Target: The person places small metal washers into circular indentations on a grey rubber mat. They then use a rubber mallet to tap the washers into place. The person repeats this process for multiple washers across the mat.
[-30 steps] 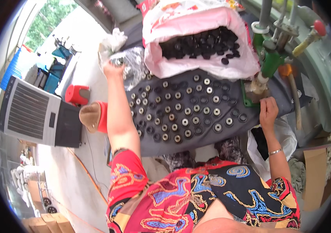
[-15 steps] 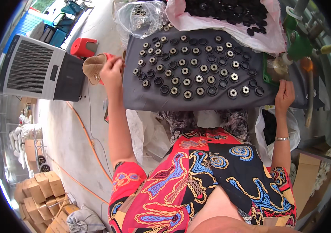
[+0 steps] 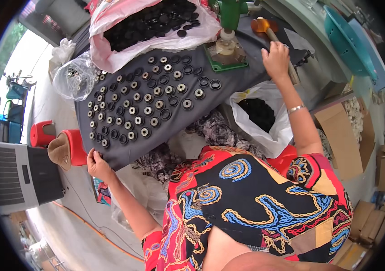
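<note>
At the near left corner of the grey cloth [image 3: 181,122], my left hand [image 3: 99,165] has its fingers curled together against the edge. Anything between those fingertips is too small to make out. My right hand [image 3: 276,59] is closed over the wooden handle of a mallet [image 3: 261,25] with an amber head. Beside that mallet stands a green hand press [image 3: 229,63] with a flat base. Many black rings [image 3: 215,84] lie in loose rows on the cloth, and many hold a metal bearing [image 3: 187,104] in the middle.
A pink-white sack [image 3: 106,49] of black round parts lies at the back, beside a clear plastic bag [image 3: 72,79] of bearings. Another white bag [image 3: 273,140] with black parts hangs below the near edge. Red stools [image 3: 42,133] and a grey air cooler [image 3: 25,174] stand left, cardboard boxes [image 3: 344,140] right.
My view has swung to the right. My right hand has left the press base and reached the mallet handle. My left hand has come down to the near left corner of the cloth.
</note>
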A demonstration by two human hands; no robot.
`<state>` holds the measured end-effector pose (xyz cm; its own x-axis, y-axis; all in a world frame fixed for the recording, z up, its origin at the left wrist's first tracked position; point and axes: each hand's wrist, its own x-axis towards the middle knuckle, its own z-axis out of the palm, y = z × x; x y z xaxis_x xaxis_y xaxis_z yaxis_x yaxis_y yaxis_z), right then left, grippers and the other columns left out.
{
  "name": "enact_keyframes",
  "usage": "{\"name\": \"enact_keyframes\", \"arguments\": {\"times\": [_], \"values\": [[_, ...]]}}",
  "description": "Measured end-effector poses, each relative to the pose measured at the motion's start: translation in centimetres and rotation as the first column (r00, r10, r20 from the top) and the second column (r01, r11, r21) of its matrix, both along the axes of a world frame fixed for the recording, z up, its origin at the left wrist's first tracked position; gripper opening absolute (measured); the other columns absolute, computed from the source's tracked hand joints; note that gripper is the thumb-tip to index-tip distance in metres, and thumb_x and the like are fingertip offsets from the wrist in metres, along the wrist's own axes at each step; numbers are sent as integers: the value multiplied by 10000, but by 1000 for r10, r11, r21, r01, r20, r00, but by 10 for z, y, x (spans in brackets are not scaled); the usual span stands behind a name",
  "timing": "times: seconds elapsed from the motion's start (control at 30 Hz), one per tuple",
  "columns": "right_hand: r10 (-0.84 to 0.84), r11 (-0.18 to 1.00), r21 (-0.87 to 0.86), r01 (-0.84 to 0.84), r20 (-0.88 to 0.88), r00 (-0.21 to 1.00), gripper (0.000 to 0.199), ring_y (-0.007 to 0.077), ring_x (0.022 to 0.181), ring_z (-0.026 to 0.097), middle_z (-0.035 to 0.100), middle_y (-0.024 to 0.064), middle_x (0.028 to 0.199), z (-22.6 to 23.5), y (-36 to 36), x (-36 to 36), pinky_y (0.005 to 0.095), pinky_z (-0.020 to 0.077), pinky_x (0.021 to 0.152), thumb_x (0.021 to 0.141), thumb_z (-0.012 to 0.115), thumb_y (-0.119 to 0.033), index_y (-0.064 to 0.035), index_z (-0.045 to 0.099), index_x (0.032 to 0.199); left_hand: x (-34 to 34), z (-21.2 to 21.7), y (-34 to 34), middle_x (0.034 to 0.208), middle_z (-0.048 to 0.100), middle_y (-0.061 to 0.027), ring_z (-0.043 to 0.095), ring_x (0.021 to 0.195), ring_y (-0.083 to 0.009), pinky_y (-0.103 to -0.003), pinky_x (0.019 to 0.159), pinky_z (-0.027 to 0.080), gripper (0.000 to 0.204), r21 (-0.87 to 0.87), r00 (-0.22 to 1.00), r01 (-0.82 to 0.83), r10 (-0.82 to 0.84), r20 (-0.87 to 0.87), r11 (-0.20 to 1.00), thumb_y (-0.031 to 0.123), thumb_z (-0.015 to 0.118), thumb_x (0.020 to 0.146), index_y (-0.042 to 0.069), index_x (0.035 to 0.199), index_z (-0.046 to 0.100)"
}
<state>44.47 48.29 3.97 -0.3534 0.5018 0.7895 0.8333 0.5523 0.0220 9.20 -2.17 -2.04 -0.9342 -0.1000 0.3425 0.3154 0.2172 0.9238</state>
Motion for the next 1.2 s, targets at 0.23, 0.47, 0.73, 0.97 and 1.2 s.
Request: {"name": "enact_keyframes", "arguments": {"times": [0.23,0.47,0.73,0.97,1.2], "values": [[-112,725,-655,213,194,975,338,365,906,658,668,231,932,-1,116,34,437,512,784,751,596,-199,41,650,982,-1,5,4,795,641,-23,572,689,-71,-199,639,465,140,-164,999,26,-31,-27,986,20,586,860,-15,958,678],[-82,233,-785,-574,-604,793,289,169,589,583,624,88,758,7,58,67,301,466,543,671,659,-81,50,587,918,-1,3,-2,722,650,-24,574,625,-82,-235,588,456,136,-256,997,-69,60,-44,964,48,590,835,0,917,688],[205,92,-712,-696,-670,713,594,153,671,596,623,77,942,37,-110,58,278,508,626,780,571,33,-13,430,1355,0,3,7,821,703,-65,636,697,-144,-275,664,494,150,-365,984,-158,118,-130,918,71,597,828,16,921,702],[734,355,-690,-631,-212,645,669,317,706,566,527,154,815,68,-155,-9,359,468,667,789,604,-12,-216,430,1402,7,9,18,815,703,-90,653,699,-181,-299,670,502,136,-428,954,-252,150,-258,868,80,601,816,20,888,701],[752,387,-754,-530,-75,655,671,321,658,558,501,141,767,49,-150,-15,420,463,635,796,620,-52,-221,410,1410,10,10,21,815,702,-88,651,697,-175,-290,657,501,131,-418,949,-272,172,-263,867,72,602,819,19,887,701]]}}
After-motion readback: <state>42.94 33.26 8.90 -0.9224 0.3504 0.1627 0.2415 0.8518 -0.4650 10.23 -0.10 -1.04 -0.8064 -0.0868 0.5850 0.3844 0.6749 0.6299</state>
